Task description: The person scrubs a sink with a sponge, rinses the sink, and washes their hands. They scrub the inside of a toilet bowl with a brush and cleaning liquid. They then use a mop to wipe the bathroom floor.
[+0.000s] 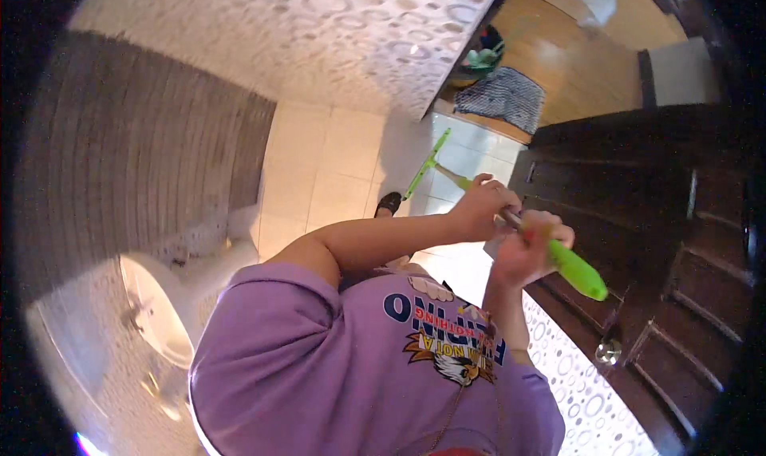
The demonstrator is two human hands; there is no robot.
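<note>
A green floor squeegee [427,166] reaches from the tiled floor up to both hands. Its narrow green head touches or nearly touches the tiles, near a dark shoe [390,202]. My left hand [486,207] is closed round the lower part of the pole. Just above it, my right hand [529,249] grips the pole beside the bright green handle end [579,271], which sticks out past the fingers. The middle of the pole shows as a metal tube between the hands.
A dark wooden door [598,216] with a round knob [608,352] stands at right. Past the doorway lie a grey mat [505,100] and a basket [486,52] on a wood-look floor. At left are a washbasin [158,312] and a brown striped surface [143,145]; a circle-patterned wall [335,25] stands ahead.
</note>
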